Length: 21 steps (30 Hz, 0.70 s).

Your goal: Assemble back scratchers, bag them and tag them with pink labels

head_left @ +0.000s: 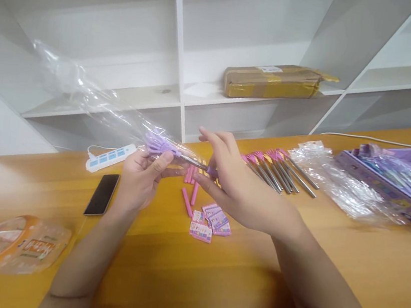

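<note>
A purple hand-shaped back scratcher [162, 145] with a metal rod lies inside a long clear plastic bag [100, 102], which stretches up to the left. My left hand [144, 176] is closed around the scratcher's head through the bag, thumb on top. At the other end, my right hand [230, 177] has its fingers stretched out, with the purple handle end against its palm side. Below the hands lie several pink tubes [186, 202] and small printed cards [215, 219]. Several back scratchers with pink heads [272, 165] rest in a row beyond my right hand.
Clear plastic bags [342, 179] and a purple box [383, 185] of wrapped items sit at the right. A phone [102, 194], a power strip [111, 158] and a large plastic bottle [24, 246] are on the left. A taped carton [273, 82] stands on the shelf behind.
</note>
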Each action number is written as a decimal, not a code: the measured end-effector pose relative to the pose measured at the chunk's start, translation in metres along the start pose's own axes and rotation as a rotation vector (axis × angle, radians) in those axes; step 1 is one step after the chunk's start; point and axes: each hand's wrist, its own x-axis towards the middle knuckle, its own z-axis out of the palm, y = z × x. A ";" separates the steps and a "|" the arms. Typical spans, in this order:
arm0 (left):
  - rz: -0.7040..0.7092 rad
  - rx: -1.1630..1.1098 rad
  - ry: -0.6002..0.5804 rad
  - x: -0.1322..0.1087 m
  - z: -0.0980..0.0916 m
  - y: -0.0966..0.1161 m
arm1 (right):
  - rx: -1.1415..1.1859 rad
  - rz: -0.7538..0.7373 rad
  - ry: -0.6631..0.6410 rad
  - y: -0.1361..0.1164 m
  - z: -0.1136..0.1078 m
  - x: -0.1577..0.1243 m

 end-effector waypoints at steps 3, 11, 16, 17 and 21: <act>0.087 -0.002 0.090 0.005 -0.008 0.000 | -0.005 0.022 -0.055 0.004 -0.010 0.000; 0.232 -0.103 0.208 0.019 -0.031 0.012 | -0.188 0.034 -0.200 0.015 -0.047 -0.003; 0.153 -0.092 0.176 0.018 -0.026 0.008 | -0.256 -0.065 -0.201 0.010 -0.045 -0.002; 0.133 -0.091 0.162 0.017 -0.024 0.007 | -0.259 -0.091 -0.193 0.009 -0.044 -0.002; 0.051 -0.076 0.074 0.012 -0.015 0.002 | -0.247 -0.181 -0.131 0.006 -0.038 -0.001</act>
